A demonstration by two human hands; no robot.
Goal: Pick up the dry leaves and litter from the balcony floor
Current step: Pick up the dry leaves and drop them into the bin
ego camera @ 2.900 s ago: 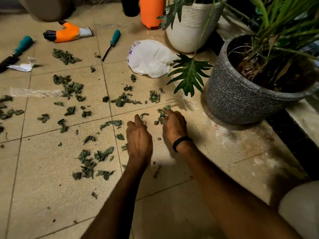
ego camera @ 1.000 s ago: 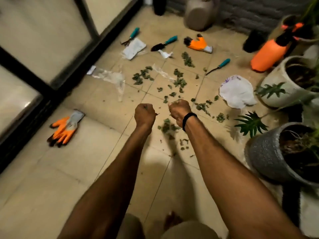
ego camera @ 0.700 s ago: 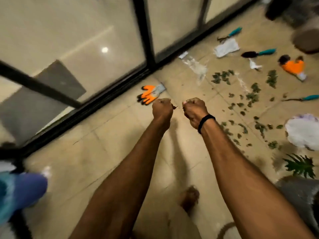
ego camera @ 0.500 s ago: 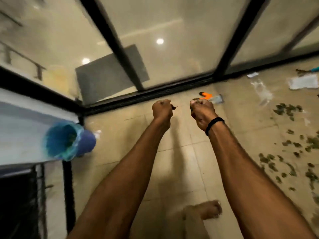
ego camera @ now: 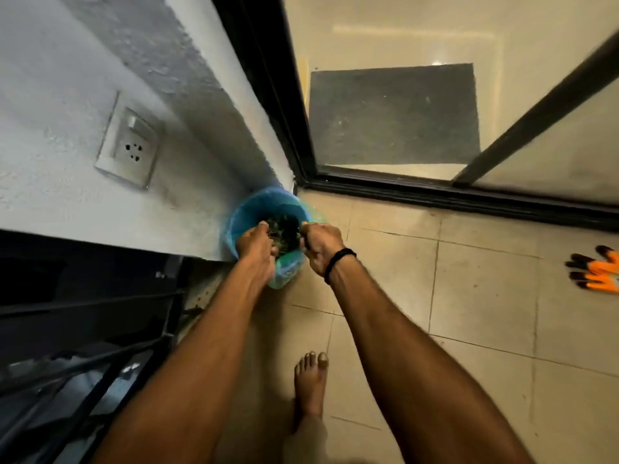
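A blue bin [ego camera: 248,204] lined with a thin green-blue bag stands on the balcony floor in the corner by the wall. Dark dry leaves [ego camera: 284,229] lie inside it. My left hand [ego camera: 256,244] is over the bin's near left rim, fingers curled down around leaves at the mouth. My right hand [ego camera: 320,246], with a black band on the wrist, is a fist at the right rim, with leaf bits showing by the thumb. The leaves scattered on the floor are out of view.
An orange and black glove [ego camera: 596,271] lies on the tiles at the right edge. The black sliding-door frame [ego camera: 435,195] runs behind the bin. A wall socket [ego camera: 129,149] is at upper left, dark metal bars [ego camera: 83,313] at lower left. My bare foot [ego camera: 310,383] stands below.
I have turned left from the leaf-strewn tiles to the corner. Both fists, which carried leaves at chest height, have come down onto the mouth of the blue bin.
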